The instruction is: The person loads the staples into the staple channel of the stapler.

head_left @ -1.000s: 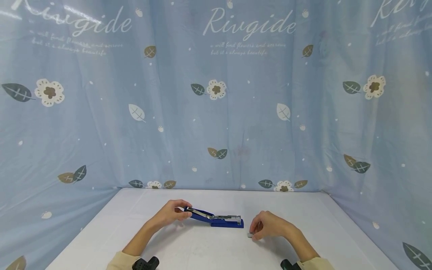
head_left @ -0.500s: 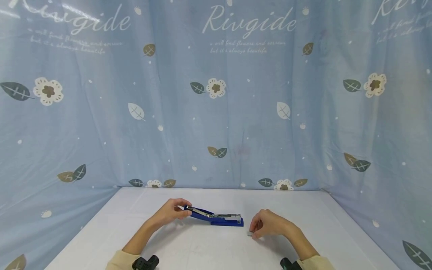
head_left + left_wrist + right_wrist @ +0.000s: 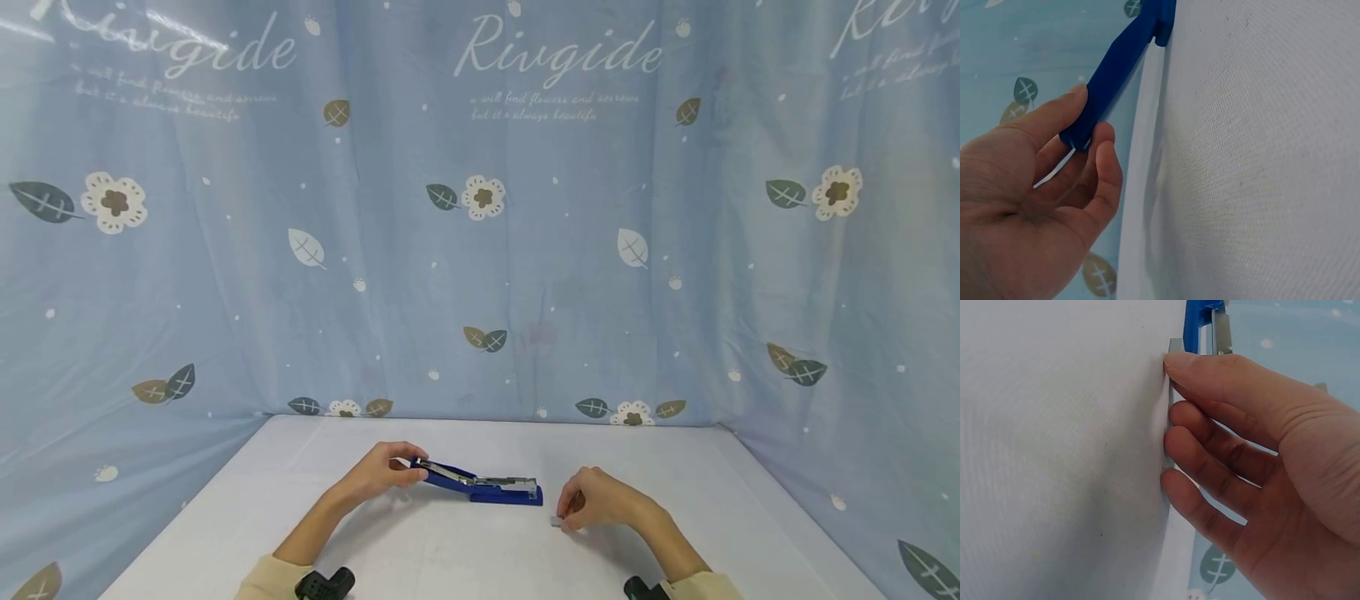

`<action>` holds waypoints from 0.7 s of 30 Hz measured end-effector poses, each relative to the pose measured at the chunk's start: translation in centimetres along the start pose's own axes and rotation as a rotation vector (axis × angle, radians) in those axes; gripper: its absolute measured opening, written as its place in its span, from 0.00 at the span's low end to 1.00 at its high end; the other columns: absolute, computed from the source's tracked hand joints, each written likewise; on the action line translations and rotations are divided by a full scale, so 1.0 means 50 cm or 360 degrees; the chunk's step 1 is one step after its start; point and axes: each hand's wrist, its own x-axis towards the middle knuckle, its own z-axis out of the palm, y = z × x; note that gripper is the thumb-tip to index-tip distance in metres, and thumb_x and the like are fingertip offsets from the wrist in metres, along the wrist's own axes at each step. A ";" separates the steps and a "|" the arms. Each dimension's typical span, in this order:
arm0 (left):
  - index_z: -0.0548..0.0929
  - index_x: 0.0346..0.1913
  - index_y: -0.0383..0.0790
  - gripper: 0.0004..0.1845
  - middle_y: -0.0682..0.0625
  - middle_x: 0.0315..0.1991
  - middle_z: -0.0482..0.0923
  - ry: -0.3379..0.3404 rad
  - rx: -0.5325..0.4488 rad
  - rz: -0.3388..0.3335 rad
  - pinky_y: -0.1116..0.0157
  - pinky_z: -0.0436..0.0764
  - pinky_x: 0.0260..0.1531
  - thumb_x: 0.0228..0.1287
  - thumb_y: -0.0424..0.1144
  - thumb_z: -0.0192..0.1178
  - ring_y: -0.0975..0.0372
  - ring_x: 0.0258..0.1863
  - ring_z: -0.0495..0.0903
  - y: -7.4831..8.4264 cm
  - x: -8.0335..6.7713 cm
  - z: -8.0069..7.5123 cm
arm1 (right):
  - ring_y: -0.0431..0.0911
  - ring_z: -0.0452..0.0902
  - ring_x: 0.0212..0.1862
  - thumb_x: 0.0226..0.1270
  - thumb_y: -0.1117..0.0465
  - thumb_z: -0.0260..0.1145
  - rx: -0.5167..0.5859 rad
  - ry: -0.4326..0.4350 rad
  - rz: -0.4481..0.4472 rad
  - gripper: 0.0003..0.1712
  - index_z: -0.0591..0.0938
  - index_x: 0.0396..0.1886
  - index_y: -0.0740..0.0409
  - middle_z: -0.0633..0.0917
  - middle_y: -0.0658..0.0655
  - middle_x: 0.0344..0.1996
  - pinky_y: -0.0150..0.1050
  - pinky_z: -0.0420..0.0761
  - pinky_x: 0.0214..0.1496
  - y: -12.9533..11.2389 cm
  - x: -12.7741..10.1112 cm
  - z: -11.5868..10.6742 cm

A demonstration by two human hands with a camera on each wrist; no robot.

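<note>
Blue flowered cloth (image 3: 225,275) hangs behind and beside a white table (image 3: 420,550). Near its middle lies a blue stapler (image 3: 480,485), opened so its upper arm slants up to the left. The left hand (image 3: 378,473) pinches the raised end of that arm between thumb and fingertips. Just right of the stapler's base, the right hand (image 3: 596,500) rests with curled fingers on the table, fingertips pressed on a small grey strip of staples (image 3: 556,522) lying flat there, apart from the stapler.
</note>
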 end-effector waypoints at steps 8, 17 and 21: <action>0.81 0.55 0.36 0.19 0.40 0.50 0.80 -0.0006 0.0014 0.0012 0.62 0.83 0.36 0.64 0.42 0.66 0.57 0.37 0.84 -0.001 0.000 0.002 | 0.35 0.75 0.26 0.52 0.62 0.77 0.0001 0.0005 -0.0044 0.06 0.88 0.29 0.53 0.85 0.45 0.25 0.28 0.77 0.30 0.001 -0.002 -0.001; 0.81 0.55 0.34 0.19 0.39 0.50 0.80 -0.0003 -0.0003 0.0013 0.64 0.83 0.35 0.64 0.40 0.66 0.55 0.38 0.84 0.009 0.000 0.002 | 0.34 0.74 0.26 0.52 0.62 0.76 -0.0011 0.0031 -0.0068 0.05 0.87 0.29 0.53 0.84 0.45 0.25 0.28 0.76 0.30 0.006 0.000 0.001; 0.80 0.55 0.34 0.20 0.39 0.50 0.80 -0.0006 -0.0008 0.0006 0.65 0.83 0.35 0.64 0.41 0.66 0.56 0.38 0.84 0.006 -0.001 0.001 | 0.34 0.74 0.26 0.53 0.61 0.75 -0.0012 0.0044 -0.0071 0.04 0.87 0.29 0.53 0.84 0.44 0.25 0.28 0.77 0.30 0.009 0.003 0.002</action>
